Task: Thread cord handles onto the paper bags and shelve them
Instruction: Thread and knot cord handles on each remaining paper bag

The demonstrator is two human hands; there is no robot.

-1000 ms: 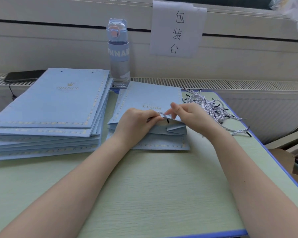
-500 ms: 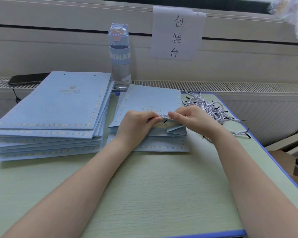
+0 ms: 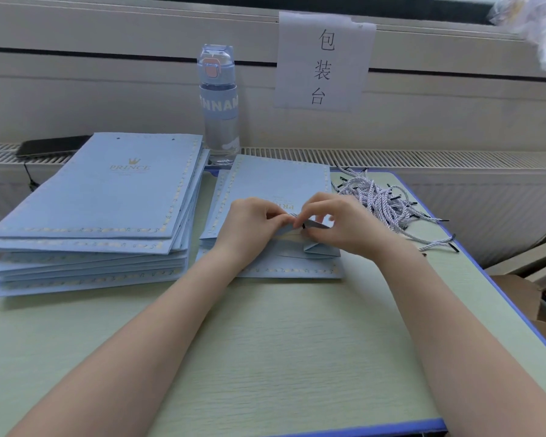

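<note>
Your two hands meet over the near end of the top paper bag (image 3: 278, 184). It lies flat on a short stack in the middle of the surface (image 3: 265, 357), with its long axis running away from you. Its printed word reads upside down from where you sit, so the mouth end is probably the one facing you. Your left hand (image 3: 252, 222) has its fingers curled on the lifted near edge of that bag and holds it up off the stack. Your right hand (image 3: 338, 222) is almost touching the left and pinches a cord (image 3: 303, 226) just behind its black tip, which points left toward the raised edge. The move ahead turns on that small gap: the tip is right at the paper, and the hole it must enter is hidden under your fingers, so you cannot tell from here whether it is lined up. Both forearms reach forward and converge, with the wrists low over the bag. The right hand is nearer the loose pile of cords (image 3: 382, 200) at the far right of the surface. The left hand is nearer the tall stack of bags (image 3: 108, 197), which shows no cords.
</note>
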